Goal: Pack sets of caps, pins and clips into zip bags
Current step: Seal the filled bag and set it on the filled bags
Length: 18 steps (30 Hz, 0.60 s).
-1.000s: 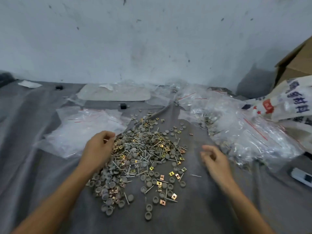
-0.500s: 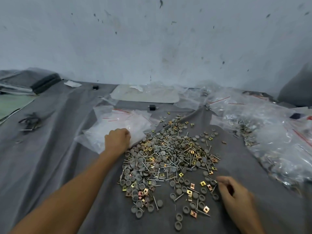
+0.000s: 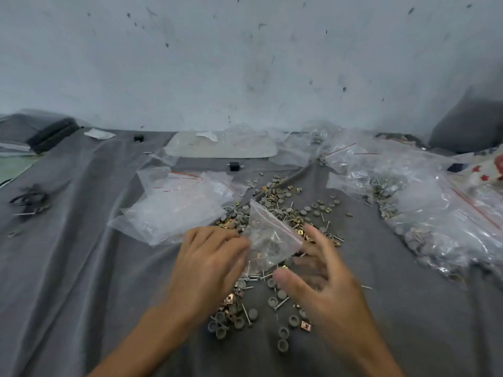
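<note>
Now: one small zip bag (image 3: pixel 272 240) is held up over the middle of the parts heap, above the grey cloth (image 3: pixel 81 268). My left hand (image 3: pixel 209 263) pinches the bag's left edge, fingers curled. My right hand (image 3: pixel 324 289) is spread and relaxed just beside the right corner; it is motion-blurred, so I cannot tell if it touches.

Handling (my judgement): the film is thin, limp, near weightless and slick, and it would fold if taken mid-panel. The best hold is the stiffer red zip strip, one lip per hand, to part the mouth. Contents: cannot tell, the heap shows through.

Counts:
- Bag in hand: one.
- Caps (image 3: pixel 283 345), pins (image 3: pixel 281 302), clips (image 3: pixel 305 325): loose, each far too many to count.
- Stack of empty bags (image 3: pixel 177 210), left: sheets not countable.
- Filled bags (image 3: pixel 441 221), right: overlapping, number unclear.
</note>
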Each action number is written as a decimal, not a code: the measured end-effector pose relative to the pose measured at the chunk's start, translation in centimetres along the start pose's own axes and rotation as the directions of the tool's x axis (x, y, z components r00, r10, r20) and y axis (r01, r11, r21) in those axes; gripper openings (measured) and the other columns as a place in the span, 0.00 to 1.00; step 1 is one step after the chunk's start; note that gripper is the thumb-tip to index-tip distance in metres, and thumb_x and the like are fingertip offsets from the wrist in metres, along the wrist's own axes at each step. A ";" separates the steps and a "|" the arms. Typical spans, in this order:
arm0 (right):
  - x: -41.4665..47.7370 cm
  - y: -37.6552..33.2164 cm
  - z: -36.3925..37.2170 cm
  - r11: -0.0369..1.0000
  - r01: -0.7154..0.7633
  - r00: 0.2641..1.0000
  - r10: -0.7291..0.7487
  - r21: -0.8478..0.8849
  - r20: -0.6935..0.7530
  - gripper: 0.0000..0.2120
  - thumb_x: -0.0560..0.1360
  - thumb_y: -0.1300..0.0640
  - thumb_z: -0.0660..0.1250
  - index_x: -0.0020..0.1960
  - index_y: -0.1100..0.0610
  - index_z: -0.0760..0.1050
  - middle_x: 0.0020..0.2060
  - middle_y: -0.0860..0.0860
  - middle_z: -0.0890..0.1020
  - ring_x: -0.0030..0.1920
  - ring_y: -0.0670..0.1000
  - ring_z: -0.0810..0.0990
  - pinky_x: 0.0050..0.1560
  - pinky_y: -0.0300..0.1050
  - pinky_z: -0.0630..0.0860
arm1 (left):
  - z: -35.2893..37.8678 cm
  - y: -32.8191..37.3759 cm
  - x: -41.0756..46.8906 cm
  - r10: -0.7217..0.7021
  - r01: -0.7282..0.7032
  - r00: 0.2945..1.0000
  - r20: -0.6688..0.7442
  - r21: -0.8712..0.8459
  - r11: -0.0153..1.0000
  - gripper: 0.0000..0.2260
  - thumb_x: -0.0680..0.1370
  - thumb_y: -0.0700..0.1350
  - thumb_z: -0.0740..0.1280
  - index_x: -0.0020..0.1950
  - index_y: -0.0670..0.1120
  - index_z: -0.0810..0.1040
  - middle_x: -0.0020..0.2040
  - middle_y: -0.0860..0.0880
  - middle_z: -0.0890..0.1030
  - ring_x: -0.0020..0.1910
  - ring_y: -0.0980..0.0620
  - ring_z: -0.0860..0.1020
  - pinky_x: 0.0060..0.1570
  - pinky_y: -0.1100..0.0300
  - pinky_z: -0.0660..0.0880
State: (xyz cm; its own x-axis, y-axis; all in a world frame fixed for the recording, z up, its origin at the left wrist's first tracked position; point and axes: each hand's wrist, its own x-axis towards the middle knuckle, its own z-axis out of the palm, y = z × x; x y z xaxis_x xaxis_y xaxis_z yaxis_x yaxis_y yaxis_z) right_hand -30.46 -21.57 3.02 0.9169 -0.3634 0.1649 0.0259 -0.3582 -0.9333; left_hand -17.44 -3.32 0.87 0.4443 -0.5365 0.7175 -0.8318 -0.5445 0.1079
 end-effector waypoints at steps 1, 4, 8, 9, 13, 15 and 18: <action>0.3 -0.5 0.5 0.999 0.034 0.999 -0.034 0.009 -0.033 0.30 0.68 0.30 0.72 0.67 0.28 0.67 0.54 0.22 0.76 0.54 0.31 0.79 0.45 0.29 0.77 | -0.1 0.8 -0.3 0.051 -0.051 0.999 -0.007 0.011 0.999 0.09 0.80 0.50 0.66 0.54 0.49 0.85 0.52 0.53 0.83 0.51 0.50 0.78 0.52 0.54 0.68; 1.1 -1.0 1.3 0.978 0.172 0.958 -0.194 -0.117 -0.211 0.08 0.79 0.48 0.69 0.57 0.39 0.80 0.44 0.33 0.84 0.44 0.39 0.84 0.40 0.31 0.76 | -0.2 2.5 -0.5 -0.002 0.001 1.000 0.018 0.025 1.000 0.08 0.79 0.49 0.71 0.56 0.51 0.85 0.56 0.54 0.82 0.56 0.47 0.78 0.54 0.49 0.71; 0.9 -0.7 2.1 0.931 0.261 0.887 -0.335 -0.254 -0.319 0.06 0.79 0.50 0.69 0.55 0.44 0.82 0.41 0.36 0.84 0.42 0.39 0.84 0.41 0.36 0.79 | -1.1 4.8 0.6 -0.355 0.348 0.935 0.013 -0.235 0.908 0.10 0.79 0.59 0.67 0.50 0.56 0.84 0.48 0.58 0.81 0.51 0.53 0.76 0.53 0.56 0.70; 0.7 -0.6 2.5 0.923 0.279 0.872 -0.359 -0.266 -0.331 0.07 0.79 0.51 0.69 0.56 0.45 0.83 0.43 0.37 0.85 0.43 0.39 0.84 0.42 0.38 0.80 | -1.4 5.3 1.2 -0.455 0.454 0.886 0.088 -0.369 0.811 0.13 0.78 0.64 0.64 0.47 0.58 0.83 0.43 0.60 0.81 0.45 0.58 0.76 0.48 0.59 0.71; 0.2 -0.3 3.6 0.873 0.321 0.851 -0.437 -0.367 -0.293 0.11 0.79 0.55 0.72 0.61 0.54 0.83 0.51 0.43 0.86 0.50 0.41 0.84 0.50 0.45 0.82 | -1.1 6.2 2.6 -0.533 0.616 0.753 0.387 -0.699 0.362 0.13 0.80 0.60 0.66 0.44 0.53 0.83 0.38 0.53 0.83 0.37 0.58 0.79 0.40 0.61 0.76; -0.3 -0.8 3.6 0.870 0.315 0.875 -0.421 -0.379 -0.240 0.14 0.79 0.50 0.71 0.63 0.52 0.82 0.54 0.42 0.85 0.50 0.40 0.83 0.52 0.41 0.80 | -1.2 6.0 2.6 -0.541 0.618 0.728 0.421 -0.745 0.251 0.10 0.82 0.48 0.67 0.43 0.51 0.85 0.39 0.50 0.84 0.39 0.56 0.81 0.43 0.59 0.77; -0.8 -1.8 3.0 0.926 0.236 0.943 -0.291 -0.294 -0.163 0.22 0.76 0.38 0.66 0.65 0.47 0.80 0.53 0.39 0.84 0.52 0.38 0.82 0.52 0.38 0.79 | -1.2 5.6 2.2 -0.513 0.621 0.723 0.462 -0.761 0.190 0.10 0.81 0.43 0.67 0.44 0.51 0.85 0.39 0.49 0.85 0.38 0.56 0.82 0.40 0.63 0.77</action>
State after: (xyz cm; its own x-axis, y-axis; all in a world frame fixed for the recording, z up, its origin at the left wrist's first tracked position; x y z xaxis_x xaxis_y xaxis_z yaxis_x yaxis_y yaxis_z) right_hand -30.05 -18.03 3.61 0.7921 -0.3779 0.4793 0.1228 -0.6705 -0.7316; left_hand -21.53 -6.76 3.87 0.9019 -0.4068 0.1455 -0.1354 0.0537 0.9893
